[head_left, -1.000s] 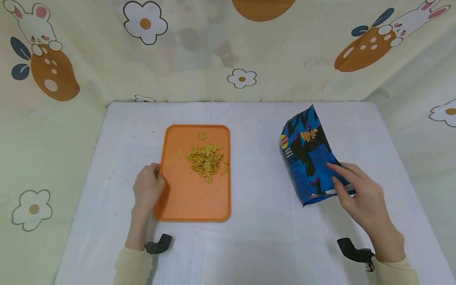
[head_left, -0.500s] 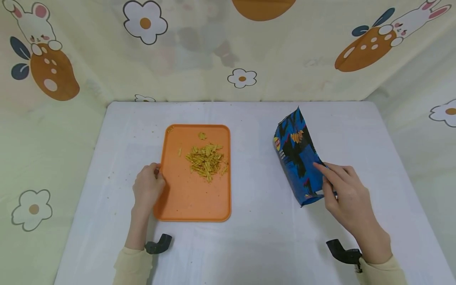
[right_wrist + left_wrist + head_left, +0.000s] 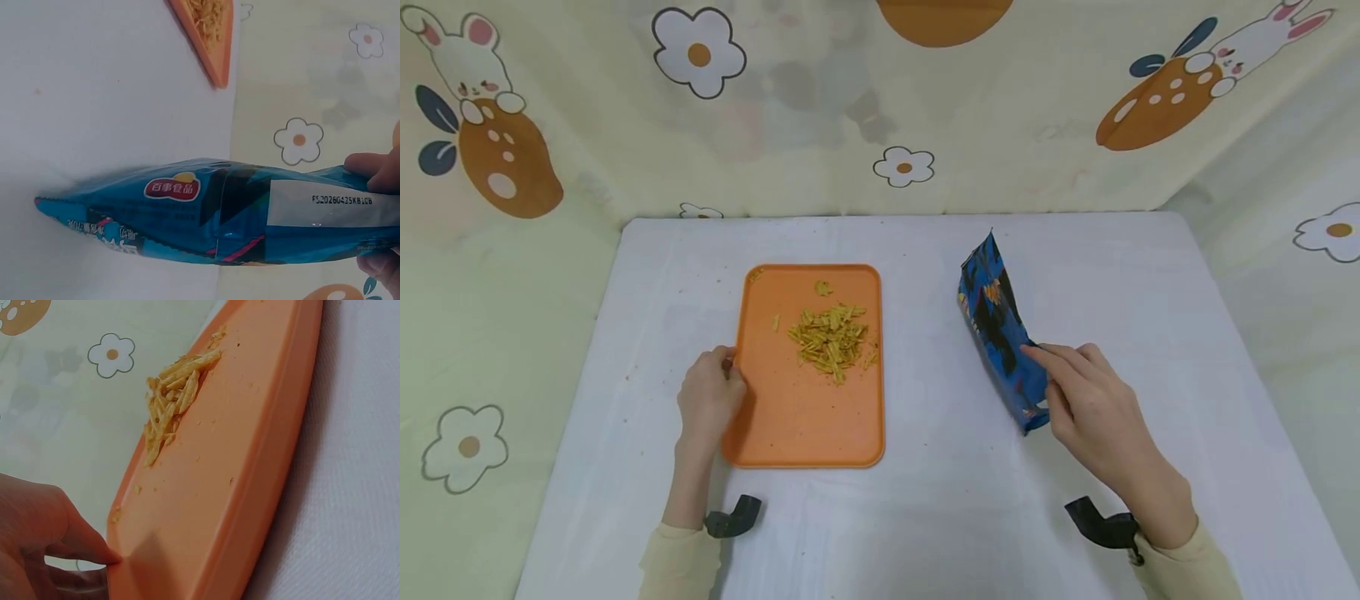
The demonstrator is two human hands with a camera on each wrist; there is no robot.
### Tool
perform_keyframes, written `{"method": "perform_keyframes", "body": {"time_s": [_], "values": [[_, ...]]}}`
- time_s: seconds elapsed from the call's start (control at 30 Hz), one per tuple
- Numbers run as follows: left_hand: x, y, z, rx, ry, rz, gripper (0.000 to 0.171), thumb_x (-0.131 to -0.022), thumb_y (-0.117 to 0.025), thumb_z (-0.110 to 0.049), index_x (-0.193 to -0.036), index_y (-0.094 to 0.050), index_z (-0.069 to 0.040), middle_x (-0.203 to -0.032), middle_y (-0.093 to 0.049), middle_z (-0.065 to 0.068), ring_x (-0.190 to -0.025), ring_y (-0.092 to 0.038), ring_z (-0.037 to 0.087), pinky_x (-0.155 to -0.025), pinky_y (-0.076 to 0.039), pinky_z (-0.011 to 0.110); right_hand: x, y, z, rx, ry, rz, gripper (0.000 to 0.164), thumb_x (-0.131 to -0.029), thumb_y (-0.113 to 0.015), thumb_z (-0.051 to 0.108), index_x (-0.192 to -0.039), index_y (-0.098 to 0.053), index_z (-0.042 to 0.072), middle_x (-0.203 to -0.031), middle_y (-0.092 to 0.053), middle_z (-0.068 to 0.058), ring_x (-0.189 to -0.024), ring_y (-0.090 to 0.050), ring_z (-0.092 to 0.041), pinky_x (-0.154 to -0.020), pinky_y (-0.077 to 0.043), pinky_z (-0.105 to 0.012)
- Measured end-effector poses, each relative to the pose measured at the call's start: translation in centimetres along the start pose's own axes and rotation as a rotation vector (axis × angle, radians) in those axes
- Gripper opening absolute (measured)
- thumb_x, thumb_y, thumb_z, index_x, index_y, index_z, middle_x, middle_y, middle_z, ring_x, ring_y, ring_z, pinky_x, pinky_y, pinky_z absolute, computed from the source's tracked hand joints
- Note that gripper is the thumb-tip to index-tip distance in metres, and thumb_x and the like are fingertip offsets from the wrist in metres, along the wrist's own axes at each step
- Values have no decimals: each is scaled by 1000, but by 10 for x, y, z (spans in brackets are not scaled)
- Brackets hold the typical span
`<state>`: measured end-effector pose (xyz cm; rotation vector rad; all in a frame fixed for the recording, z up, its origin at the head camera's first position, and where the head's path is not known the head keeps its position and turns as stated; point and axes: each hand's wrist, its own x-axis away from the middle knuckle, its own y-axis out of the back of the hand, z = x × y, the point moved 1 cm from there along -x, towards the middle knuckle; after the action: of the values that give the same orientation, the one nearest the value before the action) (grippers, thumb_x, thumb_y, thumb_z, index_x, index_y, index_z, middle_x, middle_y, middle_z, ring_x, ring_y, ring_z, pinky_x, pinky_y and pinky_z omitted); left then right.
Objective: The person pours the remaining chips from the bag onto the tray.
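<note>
An orange tray [image 3: 805, 433] lies on the left half of the table, with a heap of yellow chip sticks [image 3: 831, 337] in its upper middle. At the tray's left rim my left hand [image 3: 709, 396] pinches the edge. In the left wrist view the chip sticks [image 3: 172, 400] sit toward the far rim of the tray [image 3: 206, 469]. My right hand [image 3: 1101, 412] holds a blue chip bag [image 3: 1000, 329] by its right side, to the right of the tray. The right wrist view shows the bag [image 3: 250, 206] side-on, between thumb and fingers [image 3: 375, 172]. The bag's inside is hidden.
A white cloth-covered table [image 3: 917, 517] bears small scattered crumbs, mostly left of the tray. Behind it hangs a cream curtain [image 3: 1000, 125] with flower and rabbit prints. Black wrist mounts [image 3: 733, 517] stick out from both sleeves.
My right hand has moved left with the chip bag, bringing it nearer the tray. The bag has turned and shows a narrower front. The left hand still grips the tray's rim.
</note>
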<state>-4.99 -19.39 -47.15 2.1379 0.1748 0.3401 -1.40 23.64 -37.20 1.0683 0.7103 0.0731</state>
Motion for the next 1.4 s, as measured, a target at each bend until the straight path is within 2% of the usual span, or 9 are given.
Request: {"method": "perform_keyframes", "body": {"time_s": [0.13, 0.3, 0.43, 0.6, 0.7, 0.83, 0.93, 1.17, 1.4], "values": [[0, 0, 0, -3, 5, 7, 34, -94, -51, -8, -125, -60, 2, -104, -64, 21, -88, -61, 34, -71, -50, 49, -4, -4, 5, -37, 20, -3, 44, -78, -57, -11, -120, -64, 0, -87, -66, -11, -70, -46, -16, -50, -31, -18], [-1, -1, 2, 3, -2, 6, 34, -93, -51, -8, -125, -61, 1, -104, -65, 20, -88, -61, 34, -70, -50, 48, -9, -8, 11, -39, -10, 56, 51, -75, -70, -4, -125, -57, -1, -85, -67, -9, -66, -56, -13, -50, -42, -20], [-1, -2, 2, 9, -3, 4, 34, -93, -51, -8, -124, -61, 1, -103, -65, 20, -87, -61, 33, -69, -50, 48, -11, -17, 16, -70, -23, 77, 44, -73, -76, -4, -114, -60, 0, -89, -69, -6, -69, -61, -11, -53, -45, -17], [-1, -1, 1, 10, -6, 1, 34, -93, -51, -8, -124, -61, 1, -103, -65, 20, -85, -60, 33, -67, -49, 46, -12, -30, 23, -71, -62, 94, 30, -72, -79, 1, -96, -61, 3, -84, -69, -6, -66, -61, -9, -51, -47, -19], [-1, -1, 1, 10, -8, 0, 34, -93, -50, -8, -124, -61, 1, -103, -65, 20, -86, -61, 33, -67, -49, 47, -13, -38, 29, -57, -75, 102, 28, -72, -82, 6, -88, -59, 4, -79, -69, -5, -61, -58, -7, -50, -48, -21], [-1, -2, 2, 14, -13, -4, 34, -92, -50, -7, -123, -62, 1, -103, -65, 20, -86, -61, 33, -66, -50, 47, -12, -51, 35, -66, -80, 83, 27, -72, -84, 10, -83, -60, 6, -74, -68, -3, -56, -53, -5, -48, -45, -20], [0, -3, 3, 16, -20, -6, 34, -92, -50, -7, -123, -62, 1, -104, -65, 21, -87, -62, 34, -66, -51, 48, -9, -61, 39, -71, -74, 53, 25, -71, -85, 11, -83, -63, 6, -75, -69, -3, -56, -58, -7, -49, -47, -22], [0, -2, 3, 13, -11, -21, 34, -92, -50, -8, -122, -62, 1, -103, -65, 20, -88, -62, 35, -69, -51, 50, -4, -89, 52, -43, -36, 35, 17, -75, -81, 15, -85, -70, 8, -82, -72, -4, -72, -70, -19, -61, -57, -33], [0, -1, 3, 9, -7, -15, 34, -93, -49, -7, -123, -62, 1, -105, -66, 21, -92, -64, 37, -72, -51, 52, 2, -121, 64, -3, -97, 7, 14, -78, -78, 17, -84, -70, 7, -81, -68, -5, -77, -67, -23, -71, -57, -39]]}}
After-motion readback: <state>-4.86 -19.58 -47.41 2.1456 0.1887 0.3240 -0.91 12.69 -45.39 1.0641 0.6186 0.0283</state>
